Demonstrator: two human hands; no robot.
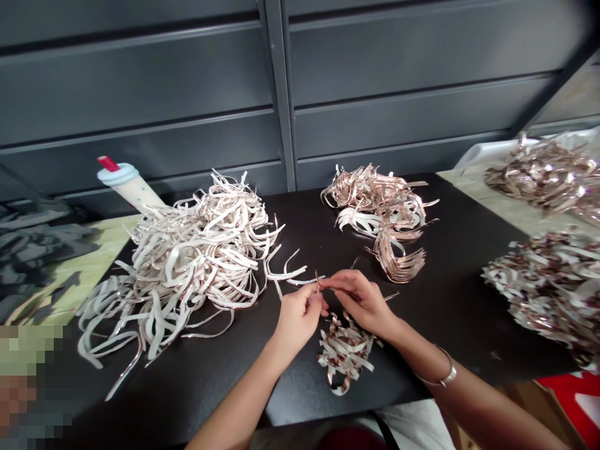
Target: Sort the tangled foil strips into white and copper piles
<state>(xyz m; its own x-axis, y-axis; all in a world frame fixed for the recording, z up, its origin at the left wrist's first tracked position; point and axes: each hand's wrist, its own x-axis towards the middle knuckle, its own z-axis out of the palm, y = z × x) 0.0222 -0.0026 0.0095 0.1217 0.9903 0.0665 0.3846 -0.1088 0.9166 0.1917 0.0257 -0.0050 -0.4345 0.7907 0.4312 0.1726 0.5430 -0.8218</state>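
My left hand [299,314] is in a pinch on a thin strip [317,282], held upright above the black table [206,381]. My right hand [363,301] meets it fingertip to fingertip, its thumb and forefinger closed at the same strip. How much of the strip lies inside the fingers is hidden. Just below both hands sits a small heap of short, curled white and copper-coloured pieces [347,350]. A large tangle of long white strips with shiny edges [201,250] spreads to the left. Beyond my right hand lies a bundle of copper-coloured strips [382,200].
A tall cup with a pale blue lid and red straw [129,181] stands behind the white tangle. Big piles of cut strips [553,287] and shiny copper strips [548,175] lie at the right. Dark grey panels [187,81] rise behind the table.
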